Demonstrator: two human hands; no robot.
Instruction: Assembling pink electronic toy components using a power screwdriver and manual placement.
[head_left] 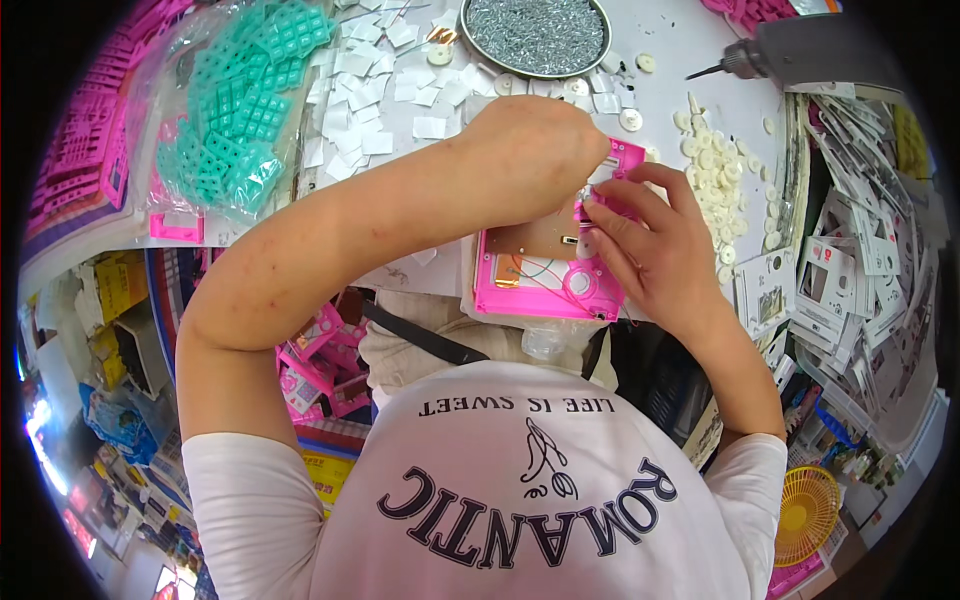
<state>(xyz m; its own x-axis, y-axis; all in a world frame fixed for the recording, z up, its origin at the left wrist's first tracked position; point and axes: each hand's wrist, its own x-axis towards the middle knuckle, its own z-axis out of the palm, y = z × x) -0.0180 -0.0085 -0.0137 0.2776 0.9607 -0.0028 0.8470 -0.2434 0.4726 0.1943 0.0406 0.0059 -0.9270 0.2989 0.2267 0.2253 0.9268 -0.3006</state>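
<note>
A bright pink plastic case (535, 301) lies at the table's near edge, with a brown circuit board (525, 238), thin red and green wires (548, 277) and a white ring-shaped part (580, 281) in it. My left hand (550, 140) is bent over the far part of the case; its fingers are hidden behind the back of the hand. From the right, my right hand (650, 225) reaches over the case. Its thumb and forefinger are drawn together at the board's edge, around something too small to make out, and the other fingers curl above.
A round metal dish (537, 35) of small silvery pieces stands at the back, beside scattered white squares (365, 90). Cream round parts (715, 165) lie right, below a power screwdriver (790, 55). Bagged teal parts (235, 110) sit left; white printed panels (850, 270) fill a bin at right.
</note>
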